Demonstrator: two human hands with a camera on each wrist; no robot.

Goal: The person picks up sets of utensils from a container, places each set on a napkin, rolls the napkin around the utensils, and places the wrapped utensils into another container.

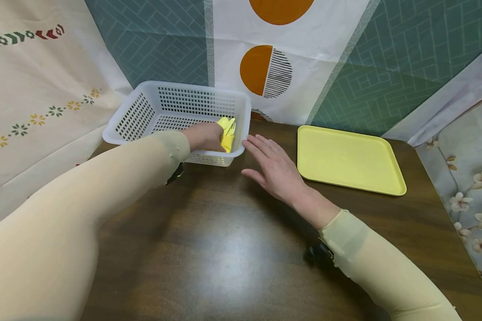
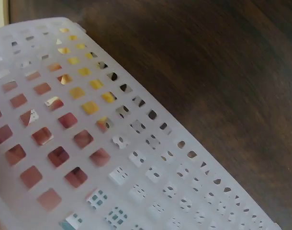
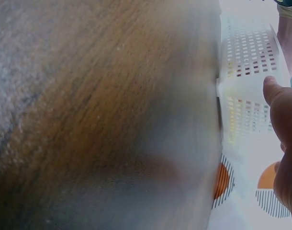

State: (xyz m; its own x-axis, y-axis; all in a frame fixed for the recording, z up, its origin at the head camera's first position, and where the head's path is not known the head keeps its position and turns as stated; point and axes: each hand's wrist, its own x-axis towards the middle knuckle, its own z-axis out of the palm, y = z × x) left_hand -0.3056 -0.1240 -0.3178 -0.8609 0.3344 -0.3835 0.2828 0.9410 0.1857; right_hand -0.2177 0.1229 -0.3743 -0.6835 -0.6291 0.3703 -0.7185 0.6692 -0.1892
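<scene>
My left hand (image 1: 205,136) reaches over the near rim into a white plastic basket (image 1: 202,90) and holds a bundle of yellow cutlery at its right end. A yellow spoon (image 1: 223,122) and a yellow fork (image 1: 231,128) stick up past the hand, with a yellow piece (image 1: 227,142) below them whose kind I cannot tell. Most of the left fingers are hidden in the head view; the left wrist view shows skin and yellow through the holes of the basket wall (image 2: 136,177). My right hand (image 1: 275,168) has straight fingers, their tips at the basket's right near corner.
A yellow tray (image 1: 349,158) lies on the brown wooden table (image 1: 225,240), right of the basket. Patterned cloth (image 1: 168,44) hangs behind the table, and further cloths hang at the left and right sides. The basket stands close to the back cloth.
</scene>
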